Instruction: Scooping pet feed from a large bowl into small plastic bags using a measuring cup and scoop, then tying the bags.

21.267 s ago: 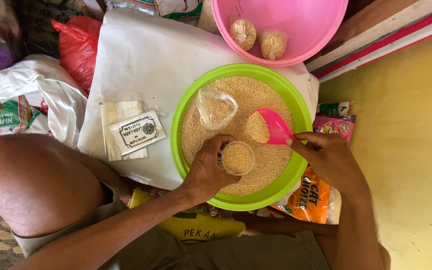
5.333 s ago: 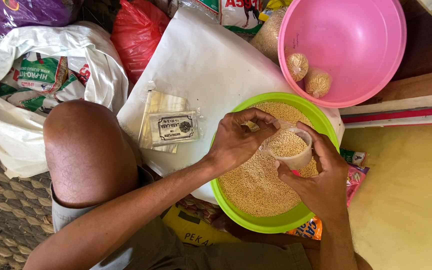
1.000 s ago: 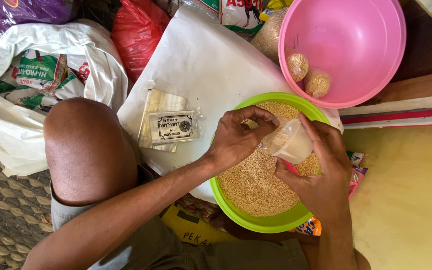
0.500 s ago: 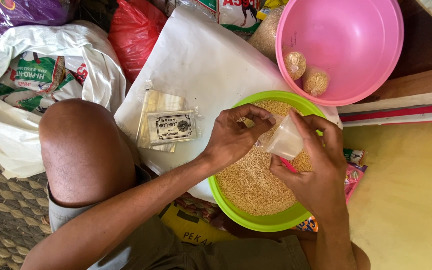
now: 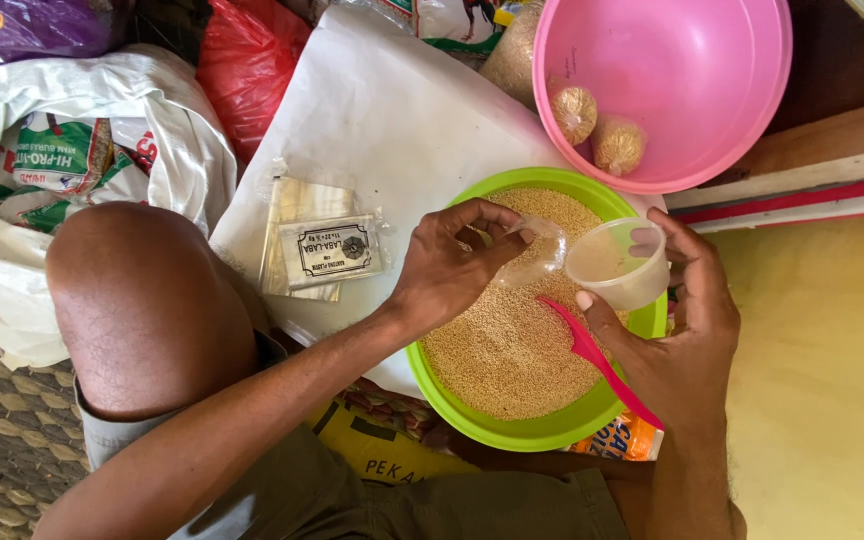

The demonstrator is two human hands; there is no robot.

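The left hand reaches over the near rim of a green bowl that is filled with small tan grain; its thumb and fingertips are pinched together on the mouth of a small clear plastic bag, which hangs just above the grain; the right hand is closed around a small translucent cup, tilted with its open mouth toward the bag and almost touching it; whether any grain is left in the cup I cannot tell; under the same hand's palm lies a red plastic scoop, its handle running out over the bowl's right rim and its front end resting on the grain; the green bowl sits on a large white sheet laid on the floor; beside it, to the upper right, stands a pink bowl holding two small filled bags of grain, tied into round bundles; left of the left wrist, on the white sheet, lies a small stack of flat clear packets with a printed label on top; a bare knee fills the left foreground; behind it are a white sack and a red plastic bag.
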